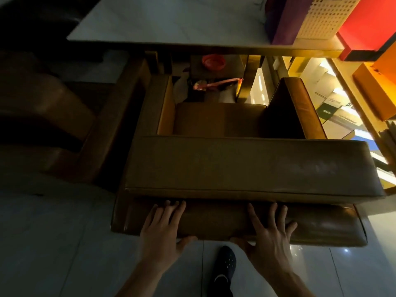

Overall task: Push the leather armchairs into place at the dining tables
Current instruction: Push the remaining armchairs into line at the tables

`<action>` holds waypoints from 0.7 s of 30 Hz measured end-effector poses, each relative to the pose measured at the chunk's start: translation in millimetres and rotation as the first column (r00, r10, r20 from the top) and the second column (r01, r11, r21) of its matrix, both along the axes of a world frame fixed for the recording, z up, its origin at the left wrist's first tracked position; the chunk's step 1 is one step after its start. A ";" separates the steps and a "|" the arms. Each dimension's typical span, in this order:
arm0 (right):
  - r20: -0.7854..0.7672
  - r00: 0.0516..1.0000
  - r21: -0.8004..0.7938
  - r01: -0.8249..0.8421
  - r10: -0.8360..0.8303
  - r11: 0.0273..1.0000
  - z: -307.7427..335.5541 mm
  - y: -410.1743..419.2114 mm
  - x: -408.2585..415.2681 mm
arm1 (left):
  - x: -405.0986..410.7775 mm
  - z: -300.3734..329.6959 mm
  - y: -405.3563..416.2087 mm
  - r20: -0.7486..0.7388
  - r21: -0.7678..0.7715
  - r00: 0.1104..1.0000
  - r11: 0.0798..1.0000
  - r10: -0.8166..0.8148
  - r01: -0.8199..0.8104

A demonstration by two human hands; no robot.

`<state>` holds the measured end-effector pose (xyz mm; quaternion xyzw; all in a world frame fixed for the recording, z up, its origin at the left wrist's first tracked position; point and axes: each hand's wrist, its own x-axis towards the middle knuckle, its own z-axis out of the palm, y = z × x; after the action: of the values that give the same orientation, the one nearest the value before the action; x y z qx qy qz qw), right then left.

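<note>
Dim dining room, pale tile floor [53,243]; armchair being pressed toward a table.

Table [171,24] is spanning the top; purple, white perforated and red boxes are sitting on its right end. Brown armchair [246,166] is facing it, front just under the table edge, a second armchair [42,116] sitting beside it at left. Left hand [162,228] and right hand [267,232] are lying flat on the chair's back, fingers spread, gripping nothing. Dark shoe [224,266] is showing between the forearms.

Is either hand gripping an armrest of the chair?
No. The left hand and right hand lie flat, fingers spread, on the rear of the armchair's backrest, away from both armrests.
</note>
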<state>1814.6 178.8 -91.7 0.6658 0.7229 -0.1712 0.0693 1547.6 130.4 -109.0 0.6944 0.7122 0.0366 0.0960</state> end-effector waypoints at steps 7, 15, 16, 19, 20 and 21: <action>0.118 0.993 -0.045 -0.023 0.028 0.999 -2.6 19.3 -22.2 | -20.9 4.2 18.6 0.014 -0.048 1.000 0.999 0.005 -0.004; 0.087 0.996 0.031 -0.012 0.010 0.999 -6.0 79.3 -37.9 | -35.4 -4.0 81.4 0.051 -0.013 0.998 1.000 0.023 -0.022; 0.083 0.997 0.040 -0.011 0.008 0.999 -5.6 88.5 -39.9 | -37.1 -4.9 90.3 0.050 -0.005 0.999 1.000 0.022 -0.022; 0.115 0.993 0.043 -0.023 0.017 0.999 -3.9 115.7 -45.9 | -42.5 -5.2 118.7 0.050 0.020 0.998 0.999 0.025 -0.026; 0.130 0.991 0.038 -0.029 0.023 0.999 -3.3 124.6 -47.5 | -43.8 -4.7 127.6 0.050 0.028 0.998 0.999 0.027 -0.029; 0.142 0.989 0.037 -0.035 0.030 0.999 -2.8 132.2 -48.9 | -44.9 -4.3 135.5 0.052 0.035 0.998 0.999 0.029 -0.031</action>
<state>1765.6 311.0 -94.5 0.6655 0.7302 -0.1083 0.1102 1502.7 266.0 -113.3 0.6841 0.7190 0.0687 0.1011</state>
